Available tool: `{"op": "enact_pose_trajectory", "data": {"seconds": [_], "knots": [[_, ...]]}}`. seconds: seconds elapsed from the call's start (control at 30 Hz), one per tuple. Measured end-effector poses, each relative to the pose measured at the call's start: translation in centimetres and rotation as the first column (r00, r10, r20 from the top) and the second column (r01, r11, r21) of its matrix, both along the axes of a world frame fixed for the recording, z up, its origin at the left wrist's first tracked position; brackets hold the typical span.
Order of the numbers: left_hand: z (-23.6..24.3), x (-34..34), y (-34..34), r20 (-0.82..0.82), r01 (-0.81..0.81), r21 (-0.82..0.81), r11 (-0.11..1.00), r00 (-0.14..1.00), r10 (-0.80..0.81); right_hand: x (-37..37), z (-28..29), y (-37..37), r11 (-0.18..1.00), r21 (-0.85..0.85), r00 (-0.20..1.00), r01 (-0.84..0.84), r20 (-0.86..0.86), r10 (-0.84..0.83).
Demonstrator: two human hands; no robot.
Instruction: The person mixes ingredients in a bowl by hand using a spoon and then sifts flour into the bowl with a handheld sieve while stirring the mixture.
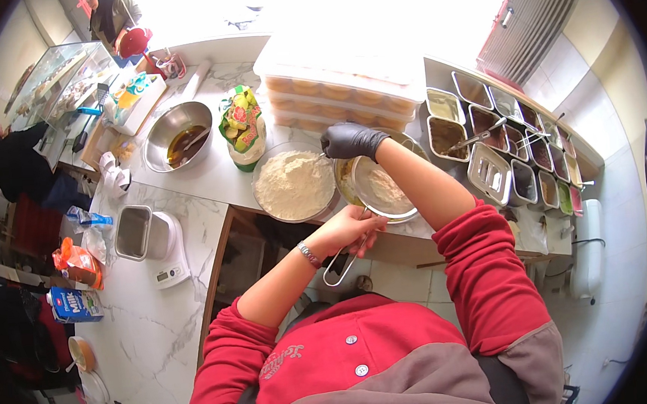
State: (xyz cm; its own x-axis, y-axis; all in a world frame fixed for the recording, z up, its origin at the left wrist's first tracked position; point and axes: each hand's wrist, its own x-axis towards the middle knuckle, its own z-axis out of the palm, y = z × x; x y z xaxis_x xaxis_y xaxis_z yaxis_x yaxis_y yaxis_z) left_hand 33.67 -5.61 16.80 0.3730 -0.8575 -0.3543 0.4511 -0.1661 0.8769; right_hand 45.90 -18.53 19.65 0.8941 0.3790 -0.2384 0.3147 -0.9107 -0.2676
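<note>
My bare left hand (346, 232), with a watch on its wrist, is closed round the wire handle of a round sieve (330, 278). White flour (384, 189) lies in the sieve, which rests over a metal bowl (343, 178) with something yellowish inside. My right hand (351, 140), in a black glove, is a closed fist above the gap between that bowl and a wide bowl heaped with flour (292, 180). What its fingers hold, if anything, is hidden. The right forearm covers part of the sieve and bowl.
Stacked lidded containers (338, 96) stand behind the bowls. At right are several metal tubs (490, 171) of fillings. To the left are a steel bowl of dark liquid (158, 142), a green bag (243, 129), a scale (171, 258) with a metal tub and a milk carton (76, 306).
</note>
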Motion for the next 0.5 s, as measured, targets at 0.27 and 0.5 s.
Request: {"op": "enact_pose_trajectory", "data": {"seconds": [0.27,0.5], "knots": [[0.3,0.6,-0.3,-0.009,-0.028,-0.016,0.999,1.0,0.028,-2.4,4.5,-3.8,0.988,0.14,0.997,0.059,0.04,-0.065],[-0.3,0.9,0.1,-0.056,-0.121,-0.014,0.993,0.991,0.12,-8.2,6.0,-9.7,0.991,0.099,0.956,0.092,0.269,-0.116]]}}
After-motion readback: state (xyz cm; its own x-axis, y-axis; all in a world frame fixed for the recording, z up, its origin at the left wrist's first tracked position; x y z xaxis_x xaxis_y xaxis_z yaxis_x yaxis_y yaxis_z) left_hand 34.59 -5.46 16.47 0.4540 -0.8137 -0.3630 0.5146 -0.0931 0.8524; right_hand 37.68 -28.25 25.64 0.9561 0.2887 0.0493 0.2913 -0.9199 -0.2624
